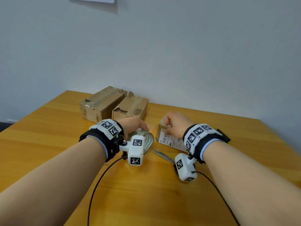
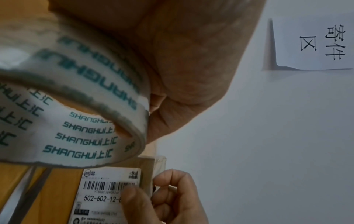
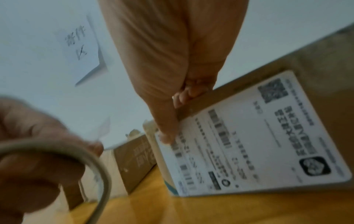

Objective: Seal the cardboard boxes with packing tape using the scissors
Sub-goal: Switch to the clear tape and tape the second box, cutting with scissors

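My left hand [image 1: 135, 126] grips a roll of clear packing tape [image 1: 149, 141] with green print, held on edge just above the table. The roll fills the left wrist view [image 2: 76, 121]. A short clear strip runs from it toward a small cardboard box [image 1: 169, 139] bearing a white shipping label [image 2: 103, 198]. My right hand [image 1: 175, 124] holds that box at its upper left corner, thumb on the label [image 3: 249, 136] and fingers curled over the top edge. Metal scissors [image 1: 162, 155] lie on the table between my wrists, blades partly apart and untouched.
Two larger worn cardboard boxes [image 1: 101, 103] [image 1: 130, 108] stand side by side at the back against the wall. The wooden table [image 1: 146, 193] stretches toward me, crossed by two black cables. A paper sign [image 2: 316, 42] hangs on the wall.
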